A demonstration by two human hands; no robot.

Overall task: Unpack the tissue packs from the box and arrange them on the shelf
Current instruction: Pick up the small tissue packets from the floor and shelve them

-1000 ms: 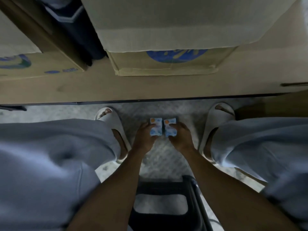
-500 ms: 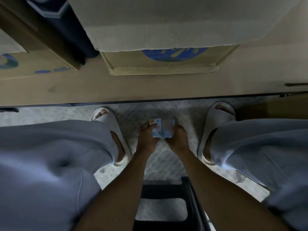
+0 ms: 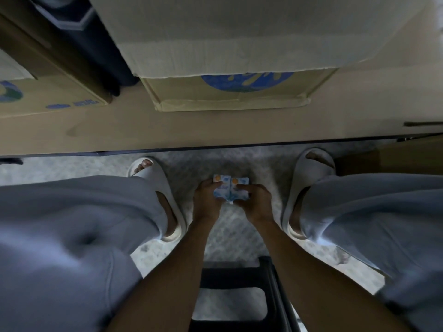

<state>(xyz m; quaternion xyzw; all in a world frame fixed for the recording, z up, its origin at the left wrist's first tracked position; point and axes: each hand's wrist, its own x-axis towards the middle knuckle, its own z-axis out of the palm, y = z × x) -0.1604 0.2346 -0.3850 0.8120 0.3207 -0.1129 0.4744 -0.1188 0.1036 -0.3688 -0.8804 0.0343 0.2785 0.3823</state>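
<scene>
Two small blue-and-white tissue packs with orange dots are pressed side by side low between my feet. The left pack [image 3: 221, 186] sits in my left hand [image 3: 206, 200]. My right hand [image 3: 255, 203] grips the right pack [image 3: 239, 188]. Both hands hover just above the grey floor. A cardboard box with a blue logo [image 3: 239, 92] stands on the wooden shelf board [image 3: 215, 130] straight ahead, its open flap hanging over the front.
A second printed cardboard box [image 3: 48, 99] rests on the shelf at the left, with a dark container [image 3: 79, 32] behind it. My legs in grey trousers and white slides [image 3: 158, 188] flank the hands. A black stool [image 3: 239, 295] is beneath me.
The two packs have been brought together and shifted slightly; my hands have closed in around them. The camera has tilted a little.
</scene>
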